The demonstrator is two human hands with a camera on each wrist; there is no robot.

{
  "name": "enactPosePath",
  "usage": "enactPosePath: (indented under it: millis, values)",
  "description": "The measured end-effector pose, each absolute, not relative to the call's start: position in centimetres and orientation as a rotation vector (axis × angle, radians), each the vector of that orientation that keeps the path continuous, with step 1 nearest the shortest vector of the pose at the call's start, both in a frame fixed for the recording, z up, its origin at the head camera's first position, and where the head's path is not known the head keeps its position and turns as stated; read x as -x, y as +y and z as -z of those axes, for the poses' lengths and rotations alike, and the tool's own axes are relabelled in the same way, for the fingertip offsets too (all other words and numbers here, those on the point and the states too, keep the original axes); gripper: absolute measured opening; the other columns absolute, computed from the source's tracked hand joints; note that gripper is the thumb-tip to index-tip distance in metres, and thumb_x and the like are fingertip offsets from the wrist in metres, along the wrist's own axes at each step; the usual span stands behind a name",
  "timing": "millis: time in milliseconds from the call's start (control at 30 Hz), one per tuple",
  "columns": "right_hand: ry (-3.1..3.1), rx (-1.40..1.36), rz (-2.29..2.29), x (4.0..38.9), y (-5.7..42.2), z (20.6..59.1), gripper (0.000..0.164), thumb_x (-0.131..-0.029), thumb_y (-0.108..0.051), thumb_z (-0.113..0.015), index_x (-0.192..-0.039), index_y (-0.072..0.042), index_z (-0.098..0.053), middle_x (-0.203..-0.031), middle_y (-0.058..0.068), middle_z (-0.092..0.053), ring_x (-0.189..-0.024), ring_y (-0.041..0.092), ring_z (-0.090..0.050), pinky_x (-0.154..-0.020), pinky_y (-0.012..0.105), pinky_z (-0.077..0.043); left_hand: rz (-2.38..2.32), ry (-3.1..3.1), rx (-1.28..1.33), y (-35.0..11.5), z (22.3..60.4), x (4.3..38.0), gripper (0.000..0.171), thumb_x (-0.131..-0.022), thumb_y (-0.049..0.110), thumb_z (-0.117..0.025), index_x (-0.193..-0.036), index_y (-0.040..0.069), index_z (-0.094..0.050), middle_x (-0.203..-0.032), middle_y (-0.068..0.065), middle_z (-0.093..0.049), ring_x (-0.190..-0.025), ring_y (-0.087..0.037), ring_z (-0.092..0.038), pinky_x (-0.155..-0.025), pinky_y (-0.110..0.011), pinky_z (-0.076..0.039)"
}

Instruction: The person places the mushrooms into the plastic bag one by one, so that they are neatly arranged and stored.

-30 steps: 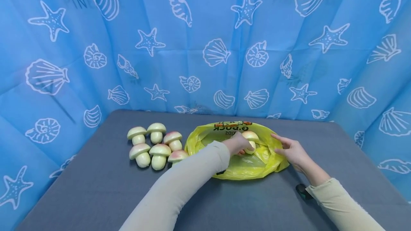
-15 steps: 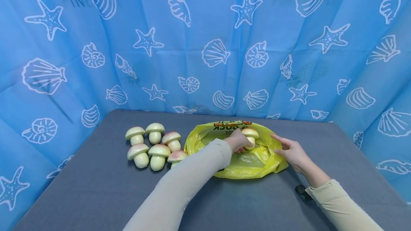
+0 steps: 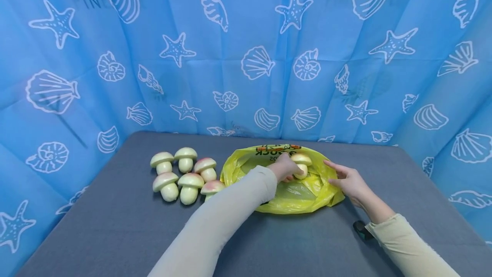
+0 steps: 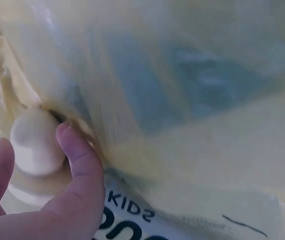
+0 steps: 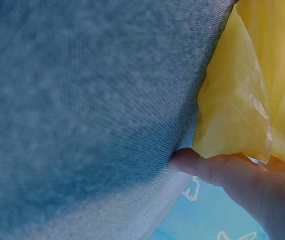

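Observation:
My left hand (image 3: 285, 167) reaches into a yellow plastic bag (image 3: 292, 207), its fingers and thumb curled around a pale toy mushroom (image 3: 301, 159). In the left wrist view, thumb and index finger lie on either side of the mushroom's rounded stem (image 4: 36, 145). The mushroom stands cap-up inside the bag mouth. My right hand (image 3: 351, 184) rests against the bag's right side with fairly straight fingers, thumb and index apart. The right wrist view shows the thumb by the yellow plastic (image 5: 235, 105); the other fingertips are partly hidden behind it.
Several more toy mushrooms (image 3: 188, 188) lie in two rows left of the bag, one partly hidden by my left sleeve. A grey cloth (image 3: 146, 238) covers the table. A small dark object (image 3: 362, 230) sits by the right wrist. A blue shell-patterned curtain (image 3: 246, 89) hangs behind.
The mushroom in the bag has risen a little and tilted slightly against the left hand, which has shifted slightly up. The right hand stays at the bag's side.

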State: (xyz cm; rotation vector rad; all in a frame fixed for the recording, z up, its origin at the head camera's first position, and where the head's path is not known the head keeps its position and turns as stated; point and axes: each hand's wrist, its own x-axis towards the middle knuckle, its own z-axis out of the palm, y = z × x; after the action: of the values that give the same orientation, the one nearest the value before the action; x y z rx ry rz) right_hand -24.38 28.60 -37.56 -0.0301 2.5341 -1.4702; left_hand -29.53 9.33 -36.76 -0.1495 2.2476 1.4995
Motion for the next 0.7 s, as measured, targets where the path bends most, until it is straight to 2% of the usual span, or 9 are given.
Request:
enactPosePath:
  millis: [233,467,700]
  values:
    - [2.515,0.035,1.497,24.2,28.7,37.6,0.062,-0.095,0.01,-0.049,-0.151,0.001,-0.024,-0.154,0.032,-0.01,-0.139,0.053,-0.01,-0.106,0.059,-0.028,-1.568,2.16,0.14,8.0,35.5,29.1,0.08,-0.088,0.007,-0.072,-0.153,0.009,-0.026,-0.152,-0.015,-0.033,-0.104,-0.035,-0.062,-0.091,-0.046,-0.048]
    - [2.519,0.057,1.489,24.1,28.5,37.6,0.061,-0.096,0.009,-0.049,-0.151,0.001,-0.024,-0.154,0.033,-0.01,-0.138,0.054,-0.009,-0.106,0.059,-0.029,-1.615,2.144,0.099,6.4,34.0,27.8,0.069,-0.09,0.007,-0.069,-0.15,0.009,-0.035,-0.147,-0.016,-0.04,-0.107,-0.035,-0.062,-0.095,-0.046,-0.047]
    - [2.519,0.047,1.484,24.2,28.6,37.6,0.061,-0.096,0.008,-0.049,-0.151,0.001,-0.024,-0.154,0.033,-0.008,-0.138,0.055,-0.01,-0.105,0.06,-0.03,-1.608,2.116,-0.009,3.9,32.9,27.1,0.067,-0.091,0.012,-0.07,-0.15,0.012,-0.038,-0.149,-0.015,-0.039,-0.107,-0.033,-0.063,-0.093,-0.046,-0.049]
